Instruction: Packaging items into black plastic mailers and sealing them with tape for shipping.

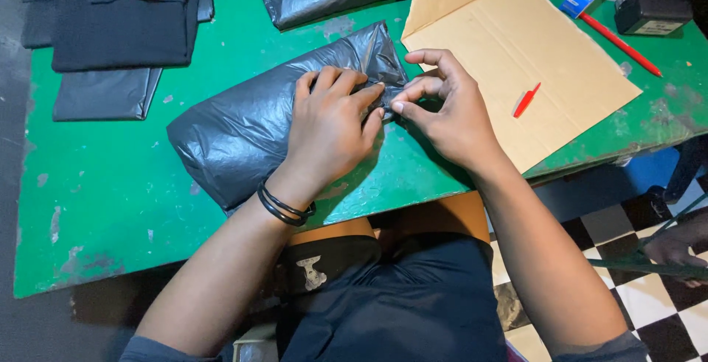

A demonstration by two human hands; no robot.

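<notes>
The left hand point(328, 130) and right hand point(450, 108) are pinching shut the filled black plastic bag's point(236, 130) still-loose end beside the cardboard sheet point(516, 60).

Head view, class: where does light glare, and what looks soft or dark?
Head view: sheen on the wrinkled black plastic parcel under both hands, left hand, right hand; the green table is evenly lit; the far-left edge is dark; the lower-right corner looks slightly blurred.
</notes>
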